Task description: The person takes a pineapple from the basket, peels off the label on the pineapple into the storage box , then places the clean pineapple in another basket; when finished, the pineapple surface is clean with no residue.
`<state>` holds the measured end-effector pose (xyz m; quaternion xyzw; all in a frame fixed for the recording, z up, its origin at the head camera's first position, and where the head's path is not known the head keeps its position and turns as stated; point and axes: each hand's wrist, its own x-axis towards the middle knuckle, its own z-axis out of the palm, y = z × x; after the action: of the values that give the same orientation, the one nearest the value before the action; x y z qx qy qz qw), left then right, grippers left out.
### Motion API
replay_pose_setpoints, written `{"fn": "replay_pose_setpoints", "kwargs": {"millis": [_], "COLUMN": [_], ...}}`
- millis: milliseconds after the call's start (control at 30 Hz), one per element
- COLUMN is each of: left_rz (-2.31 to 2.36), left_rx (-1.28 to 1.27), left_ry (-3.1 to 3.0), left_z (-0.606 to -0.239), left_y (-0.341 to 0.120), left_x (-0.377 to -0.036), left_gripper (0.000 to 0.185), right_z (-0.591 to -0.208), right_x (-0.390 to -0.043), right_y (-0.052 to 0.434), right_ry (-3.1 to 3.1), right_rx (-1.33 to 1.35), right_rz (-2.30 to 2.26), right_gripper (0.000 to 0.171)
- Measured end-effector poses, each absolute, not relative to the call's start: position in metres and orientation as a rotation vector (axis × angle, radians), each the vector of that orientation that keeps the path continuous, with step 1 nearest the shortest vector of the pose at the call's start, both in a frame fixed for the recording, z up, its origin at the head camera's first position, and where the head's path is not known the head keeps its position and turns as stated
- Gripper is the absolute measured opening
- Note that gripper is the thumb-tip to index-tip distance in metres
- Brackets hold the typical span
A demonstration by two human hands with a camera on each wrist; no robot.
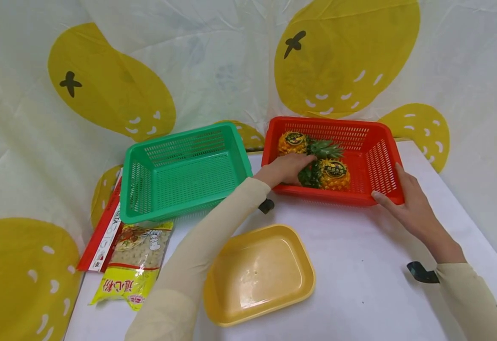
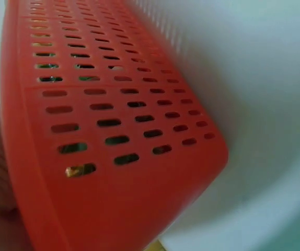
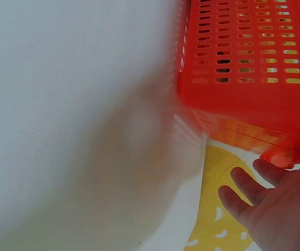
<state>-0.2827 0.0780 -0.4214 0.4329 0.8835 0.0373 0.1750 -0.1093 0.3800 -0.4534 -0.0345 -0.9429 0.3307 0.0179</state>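
Reaching over the near wall of the red basket (image 1: 382, 163), the left hand (image 1: 285, 169) lies on the leafy crown of the nearer pineapple (image 1: 332, 174), its fingers bent down around the green leaves in what looks like a grasp, though the head view hides the fingertips and I cannot tell how firmly they close. The fruit's yellow body lies to the right of those fingers, so its long axis runs roughly left to right across the basket floor, crown toward the left hand and body toward the right wall. A second pineapple (image 1: 293, 141) lies just behind it near the back left corner, its crown pointing right and touching or nearly touching the first one's leaves. The right hand (image 1: 406, 201) rests against the basket's near right corner from outside, fingers fairly straight along the wall and thumb along the near rim, steadying rather than clasping; the right wrist view shows those fingers (image 3: 244, 201) spread and relaxed beside the slotted red plastic. Of the two, the left hand is plainly the nearer to the fruit. Outward from there, an empty green basket (image 1: 184, 169) stands just left of the red one, a yellow tray (image 1: 258, 273) sits nearer the person between the two forearms, and a packet of noodles (image 1: 135, 259) lies at the left edge of the white table (image 1: 359, 265) on top of a red box (image 1: 103, 227).
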Motion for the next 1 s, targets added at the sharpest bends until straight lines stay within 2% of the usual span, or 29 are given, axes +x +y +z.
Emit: {"fn": "replay_pose_setpoints", "kwargs": {"millis": [533,1000], "left_rz": [0.133,0.092], "left_rx": [1.163,1.205], "left_ry": [2.460,2.424], "left_z": [-0.417,-0.412], "left_y": [0.084,0.082], "left_x": [-0.278,-0.276], "left_gripper": [0.079,0.087], "right_z": [-0.449,-0.453], "right_x": [-0.106,-0.106], "right_y": [0.377,0.377], "right_ry": [-2.927,-2.919], "right_rx": [-0.114,-0.114], "right_rz": [1.031,1.041], "right_gripper": [0.106,0.105]}}
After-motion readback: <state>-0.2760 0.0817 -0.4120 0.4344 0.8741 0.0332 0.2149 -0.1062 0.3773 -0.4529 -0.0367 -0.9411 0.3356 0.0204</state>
